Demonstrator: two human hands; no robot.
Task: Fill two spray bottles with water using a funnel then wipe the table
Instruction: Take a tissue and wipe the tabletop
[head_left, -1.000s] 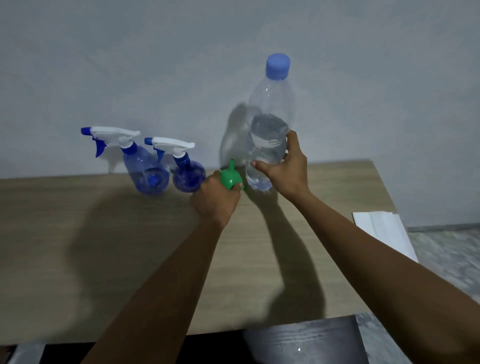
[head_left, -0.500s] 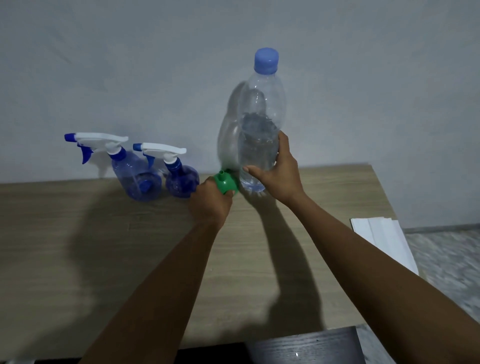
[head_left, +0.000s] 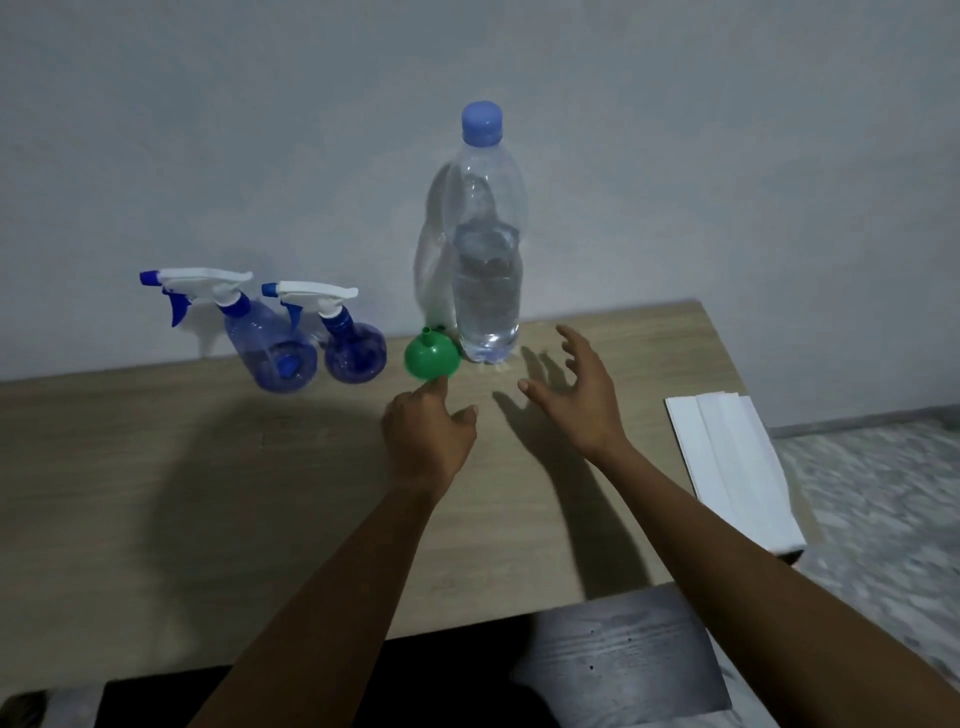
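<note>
Two blue spray bottles with white triggers stand at the back of the wooden table (head_left: 156, 467): the left spray bottle (head_left: 270, 348) and the right spray bottle (head_left: 353, 343), both capped. A green funnel (head_left: 431, 356) sits wide end down, spout up, beside them. A tall clear water bottle (head_left: 485, 249) with a blue cap stands just right of the funnel, about half full. My left hand (head_left: 428, 431) is loosely curled, holding nothing, with one fingertip at the funnel's near edge. My right hand (head_left: 576, 400) hovers open, a short way in front and right of the water bottle.
A folded white cloth or paper towel (head_left: 727, 467) lies at the table's right edge, partly overhanging. A grey wall runs directly behind the bottles. A dark wooden seat (head_left: 613, 654) sits below the table's near edge. Speckled floor shows at the right.
Both hands have let go and drawn back toward me: the right released the water bottle, the left released the funnel. Both objects now stand alone on the table.
</note>
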